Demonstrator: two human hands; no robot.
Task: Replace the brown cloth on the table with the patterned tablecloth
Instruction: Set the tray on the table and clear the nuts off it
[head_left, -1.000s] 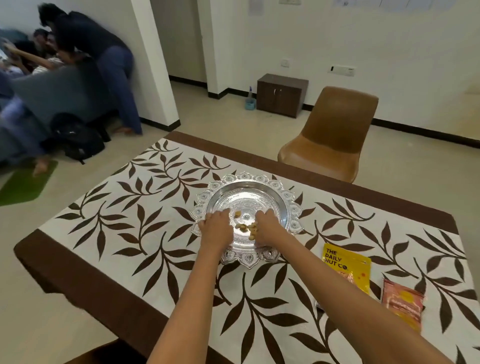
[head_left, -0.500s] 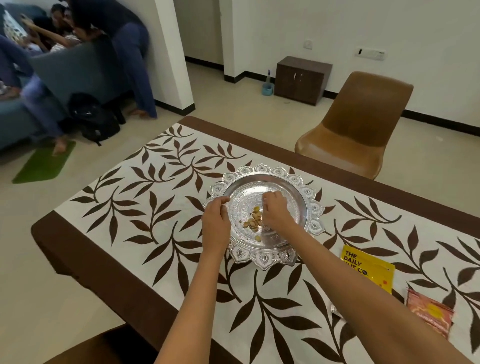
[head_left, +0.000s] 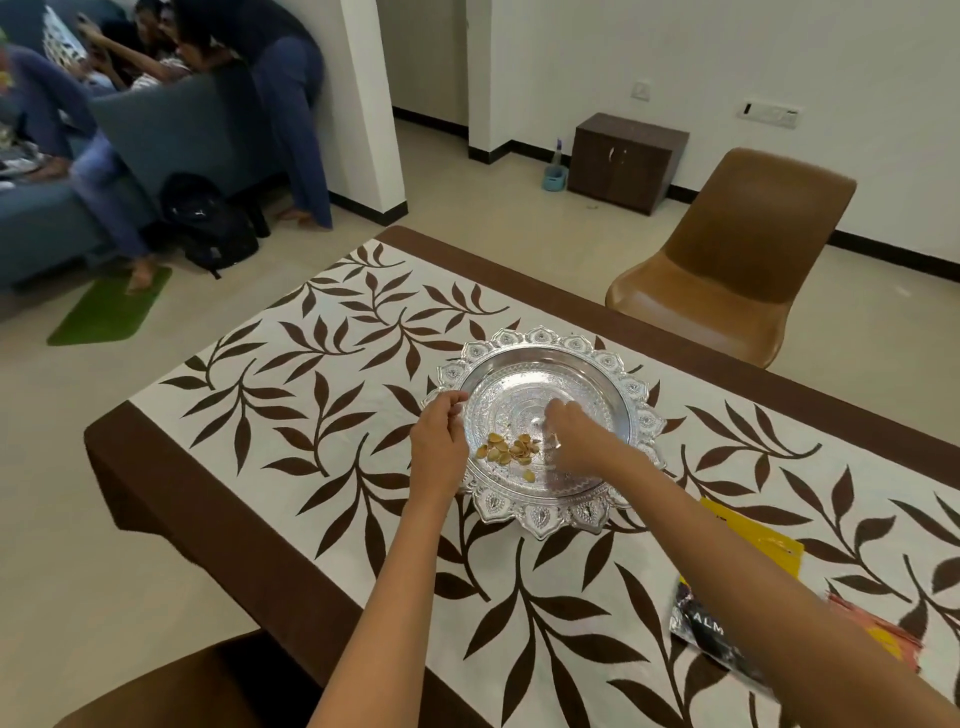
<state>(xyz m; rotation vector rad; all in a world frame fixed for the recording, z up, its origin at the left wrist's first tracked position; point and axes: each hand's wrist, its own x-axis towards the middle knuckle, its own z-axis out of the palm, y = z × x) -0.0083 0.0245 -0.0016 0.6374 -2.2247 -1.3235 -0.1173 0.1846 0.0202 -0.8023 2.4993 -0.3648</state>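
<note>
We see a bright room under soft, even light, with only faint, soft-edged shadows. The silver tray (head_left: 615, 364) throws pale glare. Our right hand (head_left: 574, 441) smears with motion blur, the packets (head_left: 701, 626) look soft, and the wide lens tilts the pillar (head_left: 363, 104) near the border.

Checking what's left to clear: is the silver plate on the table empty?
No, a small heap of nut shells lies in the silver plate.
</note>
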